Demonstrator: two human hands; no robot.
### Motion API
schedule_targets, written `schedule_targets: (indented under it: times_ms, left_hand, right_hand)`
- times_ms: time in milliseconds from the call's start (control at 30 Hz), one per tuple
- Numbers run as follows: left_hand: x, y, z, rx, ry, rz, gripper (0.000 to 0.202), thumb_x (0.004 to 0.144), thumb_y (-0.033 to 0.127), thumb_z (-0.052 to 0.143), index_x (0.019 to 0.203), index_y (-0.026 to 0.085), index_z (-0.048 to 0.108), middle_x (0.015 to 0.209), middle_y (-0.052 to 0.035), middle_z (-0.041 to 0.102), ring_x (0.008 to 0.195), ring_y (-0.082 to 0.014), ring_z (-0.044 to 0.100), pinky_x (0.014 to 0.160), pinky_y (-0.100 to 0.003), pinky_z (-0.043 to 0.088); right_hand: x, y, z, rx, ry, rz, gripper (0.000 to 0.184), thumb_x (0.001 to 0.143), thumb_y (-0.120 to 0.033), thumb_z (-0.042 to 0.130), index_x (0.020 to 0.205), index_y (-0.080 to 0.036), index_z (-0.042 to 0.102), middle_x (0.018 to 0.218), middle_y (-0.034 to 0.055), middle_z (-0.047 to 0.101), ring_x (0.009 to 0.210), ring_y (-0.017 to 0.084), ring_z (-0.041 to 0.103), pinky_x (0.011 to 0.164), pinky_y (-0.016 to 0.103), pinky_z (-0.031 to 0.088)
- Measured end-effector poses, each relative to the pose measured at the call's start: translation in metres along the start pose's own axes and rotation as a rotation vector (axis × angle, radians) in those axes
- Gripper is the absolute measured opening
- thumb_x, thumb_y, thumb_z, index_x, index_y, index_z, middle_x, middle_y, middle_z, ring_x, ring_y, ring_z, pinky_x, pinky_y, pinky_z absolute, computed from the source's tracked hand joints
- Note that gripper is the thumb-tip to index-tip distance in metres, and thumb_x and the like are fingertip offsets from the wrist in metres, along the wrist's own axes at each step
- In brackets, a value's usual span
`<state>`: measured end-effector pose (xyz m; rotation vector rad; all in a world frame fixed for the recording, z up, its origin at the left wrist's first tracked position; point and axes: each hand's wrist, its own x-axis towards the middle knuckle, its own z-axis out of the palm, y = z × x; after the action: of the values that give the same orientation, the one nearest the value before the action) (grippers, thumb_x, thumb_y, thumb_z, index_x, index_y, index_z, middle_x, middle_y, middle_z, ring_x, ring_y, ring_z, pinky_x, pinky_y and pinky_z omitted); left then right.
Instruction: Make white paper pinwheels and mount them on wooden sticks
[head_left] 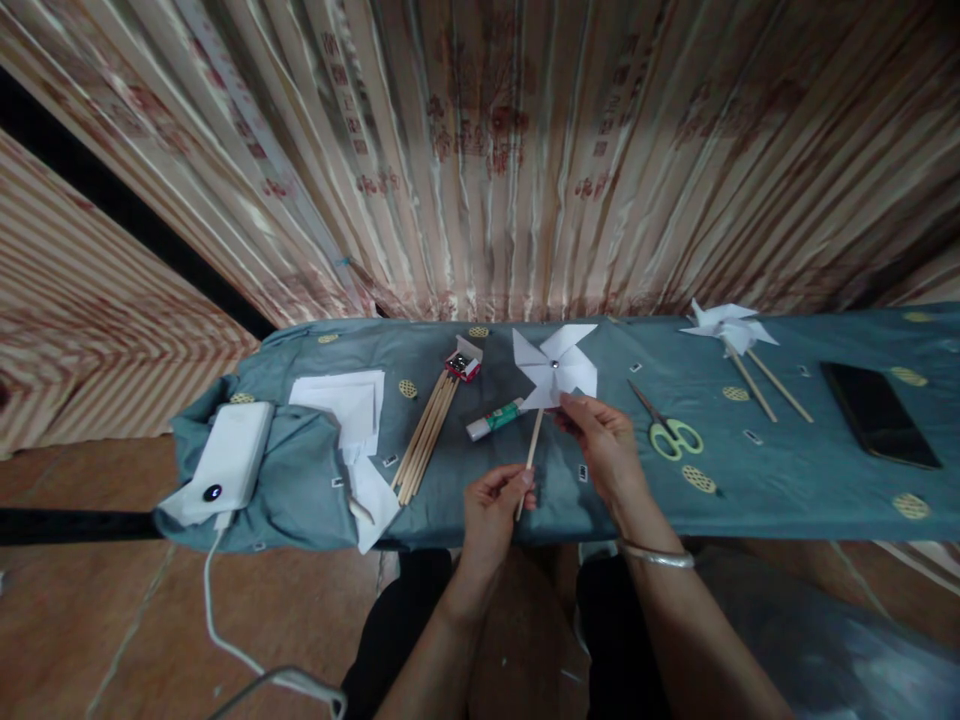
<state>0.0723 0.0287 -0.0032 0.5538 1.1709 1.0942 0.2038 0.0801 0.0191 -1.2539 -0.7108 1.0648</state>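
A white paper pinwheel (556,366) with a shiny pin at its centre is fixed to a thin wooden stick (534,440). My left hand (495,505) is closed around the lower part of that stick. With thumb and fingers, my right hand (600,440) pinches the lower edge of the paper. Left of the pinwheel lies a glue stick (495,419) with a green label. Beyond it, a small red box of pins (463,360) stands open at the upper ends of several loose wooden sticks (426,440).
Green-handled scissors (666,430) lie right of my hands. Farther right are finished pinwheels (731,326) on two sticks and a black phone (879,412). White paper sheets (341,400) and a white power bank (234,455) with a cable (214,600) occupy the left. A striped curtain (480,160) hangs behind.
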Motion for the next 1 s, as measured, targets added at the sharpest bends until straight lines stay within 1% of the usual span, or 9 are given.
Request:
schedule_targets:
  times_ms: [133,300,367,433,500,600,700,800,1000]
  left_hand:
    - [0.001,0.000,-0.001,-0.014,-0.005,0.004,0.030,0.055,0.038,0.083,0.072,0.014,0.075,0.059,-0.0015,0.066,0.047,-0.0070,0.053,0.052,-0.020,0.043]
    - [0.000,0.003,-0.001,-0.029,0.012,-0.001,0.031,0.054,0.038,0.084,0.071,0.014,0.075,0.058,-0.0009,0.065,0.047,-0.0068,0.054,0.051,-0.019,0.041]
    - [-0.001,0.004,-0.001,-0.042,0.017,-0.007,0.031,0.053,0.038,0.084,0.071,0.014,0.075,0.058,-0.0008,0.066,0.047,-0.0067,0.054,0.050,-0.019,0.041]
    - [-0.001,0.005,-0.002,-0.048,0.018,-0.012,0.032,0.053,0.038,0.084,0.072,0.014,0.075,0.058,-0.0011,0.066,0.047,-0.0067,0.054,0.051,-0.019,0.041]
    - [-0.001,0.005,-0.002,-0.048,0.014,-0.016,0.032,0.052,0.038,0.085,0.072,0.014,0.075,0.058,-0.0012,0.066,0.047,-0.0067,0.054,0.050,-0.019,0.041]
    - [-0.002,0.004,-0.001,-0.041,-0.001,-0.026,0.032,0.052,0.037,0.085,0.071,0.014,0.075,0.057,-0.0013,0.066,0.047,-0.0066,0.053,0.050,-0.019,0.040]
    - [-0.003,0.003,-0.001,-0.027,-0.017,-0.029,0.032,0.052,0.038,0.085,0.071,0.013,0.075,0.057,-0.0014,0.066,0.047,-0.0068,0.053,0.051,-0.019,0.041]
    - [-0.003,0.003,-0.001,-0.021,-0.029,-0.018,0.031,0.053,0.038,0.084,0.071,0.013,0.075,0.056,-0.0006,0.065,0.046,-0.0067,0.053,0.051,-0.019,0.041]
    - [-0.003,0.003,-0.002,-0.030,-0.019,-0.005,0.031,0.054,0.038,0.084,0.071,0.014,0.075,0.057,-0.0008,0.066,0.047,-0.0068,0.053,0.051,-0.019,0.041]
  right_hand:
    - [-0.003,-0.001,0.001,-0.148,-0.027,-0.048,0.040,0.061,-0.058,0.076,0.053,-0.020,0.068,0.053,0.0002,0.062,0.052,0.012,0.048,0.054,0.027,0.037]
    - [-0.008,-0.010,-0.007,-0.282,-0.079,-0.098,0.046,0.070,-0.060,0.070,0.049,-0.020,0.066,0.042,-0.0020,0.052,0.041,0.009,0.037,0.044,0.026,0.025]
    - [-0.007,-0.014,-0.015,-0.269,-0.059,-0.115,0.043,0.072,-0.058,0.070,0.051,-0.020,0.066,0.043,-0.0024,0.052,0.040,0.008,0.034,0.043,0.026,0.022]
    - [-0.003,-0.017,-0.023,-0.228,0.015,-0.146,0.040,0.072,-0.055,0.071,0.052,-0.020,0.067,0.045,-0.0022,0.055,0.041,0.007,0.033,0.043,0.026,0.021]
    - [0.004,-0.018,-0.030,-0.166,0.125,-0.192,0.036,0.069,-0.052,0.074,0.054,-0.020,0.067,0.050,-0.0019,0.059,0.044,0.007,0.034,0.045,0.026,0.024]
    - [0.015,-0.016,-0.035,-0.085,0.233,-0.211,0.029,0.060,-0.048,0.080,0.062,-0.021,0.071,0.063,-0.0013,0.067,0.054,0.009,0.046,0.055,0.025,0.035]
    - [0.022,-0.010,-0.034,-0.041,0.203,-0.147,0.031,0.056,-0.049,0.083,0.067,-0.021,0.073,0.064,-0.0024,0.066,0.061,0.011,0.052,0.061,0.026,0.039]
    - [0.024,-0.005,-0.031,0.000,0.155,-0.103,0.030,0.055,-0.048,0.083,0.064,-0.021,0.072,0.056,-0.0044,0.060,0.057,0.009,0.047,0.057,0.024,0.037]
    - [0.021,-0.006,-0.026,0.001,0.140,-0.091,0.026,0.055,-0.043,0.082,0.061,-0.020,0.071,0.051,-0.0042,0.058,0.051,0.009,0.045,0.052,0.024,0.035]
